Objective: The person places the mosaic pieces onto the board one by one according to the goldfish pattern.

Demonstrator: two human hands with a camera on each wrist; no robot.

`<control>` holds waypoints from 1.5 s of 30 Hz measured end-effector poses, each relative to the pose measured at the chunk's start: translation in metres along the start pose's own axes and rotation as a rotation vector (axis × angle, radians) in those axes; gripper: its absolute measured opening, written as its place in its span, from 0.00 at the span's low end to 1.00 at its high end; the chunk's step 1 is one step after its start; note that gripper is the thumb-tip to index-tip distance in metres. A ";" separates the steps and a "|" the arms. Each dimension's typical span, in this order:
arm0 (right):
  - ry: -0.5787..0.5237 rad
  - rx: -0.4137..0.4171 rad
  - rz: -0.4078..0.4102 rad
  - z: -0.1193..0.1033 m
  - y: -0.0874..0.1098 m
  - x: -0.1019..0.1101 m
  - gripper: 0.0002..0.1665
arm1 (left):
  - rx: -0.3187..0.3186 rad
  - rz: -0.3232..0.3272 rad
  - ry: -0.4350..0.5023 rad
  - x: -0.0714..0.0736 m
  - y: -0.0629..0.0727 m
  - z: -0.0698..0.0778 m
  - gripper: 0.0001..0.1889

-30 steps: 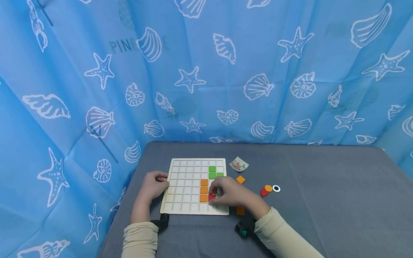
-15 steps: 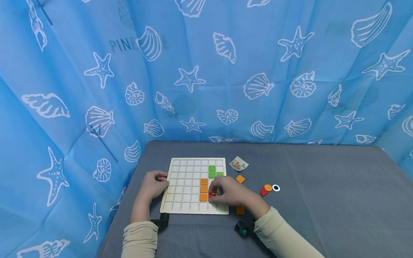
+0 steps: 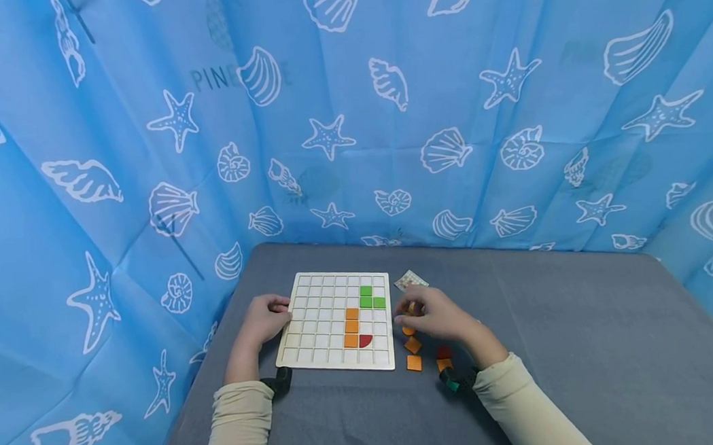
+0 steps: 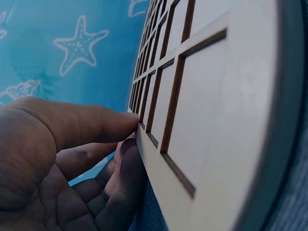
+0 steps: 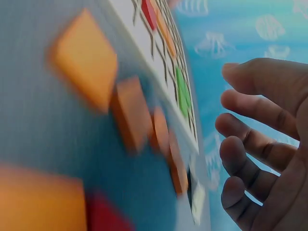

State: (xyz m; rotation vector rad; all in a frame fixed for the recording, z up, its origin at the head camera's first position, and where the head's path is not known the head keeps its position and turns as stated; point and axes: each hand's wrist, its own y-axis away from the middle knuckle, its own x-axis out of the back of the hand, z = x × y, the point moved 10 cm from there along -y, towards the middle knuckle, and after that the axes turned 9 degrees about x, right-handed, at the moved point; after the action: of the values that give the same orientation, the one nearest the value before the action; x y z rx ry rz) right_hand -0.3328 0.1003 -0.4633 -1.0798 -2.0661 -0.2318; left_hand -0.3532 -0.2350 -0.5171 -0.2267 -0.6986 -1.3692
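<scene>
A pale wooden grid board (image 3: 319,320) lies on the grey table. My left hand (image 3: 269,316) holds its left edge; in the left wrist view the thumb (image 4: 110,122) lies on the frame and fingers fold in by the rim. A red quarter-circle tile (image 3: 366,341) sits in a cell right of a column of orange square tiles (image 3: 352,327); green square tiles (image 3: 367,302) are above. My right hand (image 3: 438,316) hovers off the board's right side, over loose orange tiles (image 3: 412,345). Its fingers are spread and gently bent, with nothing between them in the right wrist view.
A small patterned card (image 3: 410,280) lies past the right hand. A loose red tile (image 3: 443,352) and an orange one (image 3: 444,364) lie near the right wrist strap. A blue shell-print curtain (image 3: 327,149) hangs along the table's back and left.
My right hand has let go of the red quarter-circle tile, now in full view on the board, and moved right over the loose tiles. The left hand stays at the board's edge.
</scene>
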 end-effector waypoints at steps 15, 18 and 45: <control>0.055 -0.025 0.052 0.037 0.032 0.024 0.16 | 0.010 -0.016 -0.003 -0.001 0.002 0.000 0.16; 0.056 -0.041 0.048 0.042 0.028 0.021 0.17 | 0.010 -0.015 -0.004 -0.002 0.002 -0.002 0.16; 0.087 -0.122 -0.033 0.056 0.008 0.010 0.14 | -0.003 -0.023 0.003 -0.002 0.003 0.000 0.18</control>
State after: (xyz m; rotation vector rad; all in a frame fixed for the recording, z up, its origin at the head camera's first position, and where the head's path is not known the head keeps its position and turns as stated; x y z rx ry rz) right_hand -0.3608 0.1382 -0.4959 -1.0889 -2.0148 -0.4187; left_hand -0.3508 -0.2326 -0.5174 -0.2198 -0.6985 -1.3922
